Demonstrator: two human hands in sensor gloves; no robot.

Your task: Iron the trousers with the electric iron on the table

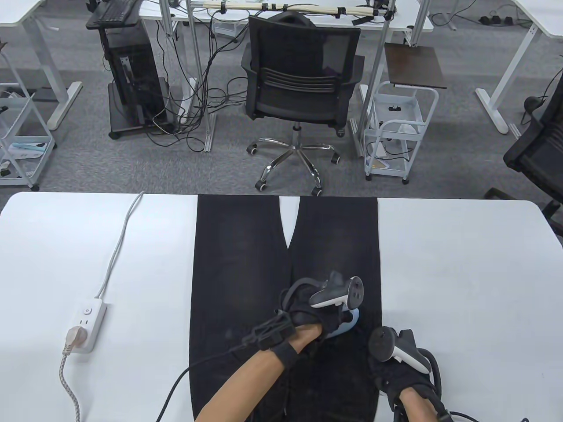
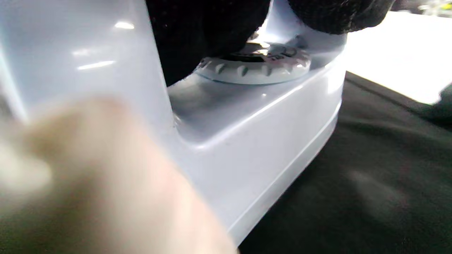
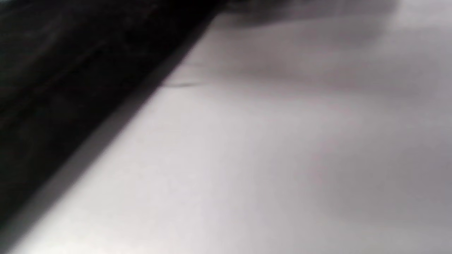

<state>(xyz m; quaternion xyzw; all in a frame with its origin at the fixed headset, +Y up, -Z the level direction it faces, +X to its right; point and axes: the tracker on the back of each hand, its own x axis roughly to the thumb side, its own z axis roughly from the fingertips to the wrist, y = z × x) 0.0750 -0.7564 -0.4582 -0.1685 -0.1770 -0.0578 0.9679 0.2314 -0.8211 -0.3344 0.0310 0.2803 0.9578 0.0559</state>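
Here, black trousers (image 1: 246,281) lie flat along the middle of a white surface (image 1: 462,272), their two legs pointing away from the person and splitting into a narrow V near the far edge. The left hand (image 1: 308,312), in a black sensor glove with a grey-and-white tracker (image 1: 336,292) strapped to its back, reaches across onto the right-hand trouser leg and grips the handle of a pale blue electric iron (image 1: 349,323), which sits soleplate-down on the dark cloth, mostly hidden under the glove in the table view. In the left wrist view the iron's pale body (image 2: 247,141) fills the frame, a ribbed white dial (image 2: 254,65) sits on top of it, and the gloved fingers (image 2: 204,31) curl around the handle just above the dial, with the black fabric (image 2: 370,176) directly below. The right hand (image 1: 396,382), also gloved and carrying its own tracker (image 1: 398,349), rests on the trousers near their right edge, close to the person; its fingers are covered by the tracker and the glove, so whether they lie flat or curled cannot be told. The right wrist view, badly blurred, shows only the trousers' dark edge (image 3: 63,98) meeting the pale surface (image 3: 265,158). On the left side of the surface, well apart from the trousers, lies a white power strip (image 1: 85,323) with a plug (image 1: 72,339) seated in it and a braided cord (image 1: 70,387) trailing toward the near edge.
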